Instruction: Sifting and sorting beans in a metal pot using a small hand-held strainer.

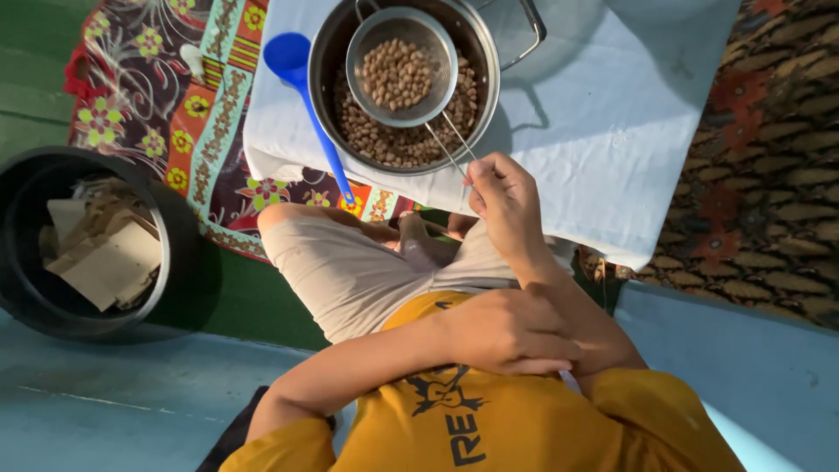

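While the right hand (505,199) pinches the end of the wire handle, the mesh strainer (400,65) sits tilted inside the steel pot (486,61), its bowl full of tan peanuts (395,74). Fingers are closed on the handle tip just past the pot's near rim. More peanuts lie loose in the pot bottom under and around the strainer.

Left hand (509,332) holds nothing: palm flat, fingers closed over the right forearm, against the yellow shirt (489,428).

Edges: pot stands on a white cloth (612,131), near its front-left corner. Cloth's near edge runs just beyond the right hand's knuckles and drops off toward the knees. Open cloth to the right of the pot, nothing on it. A metal handle loop (529,26) sticks out at the pot's upper right.

Obstacles: blue plastic ladle (306,96) leans against the pot's left side, bowl up, handle running down over the cloth edge, close to the strainer's left swing. Left of that, patterned mat (166,96), then a black bucket (179,227) holding cardboard scraps (105,249), well apart from the pot. Patterned rug (769,157) on the right.
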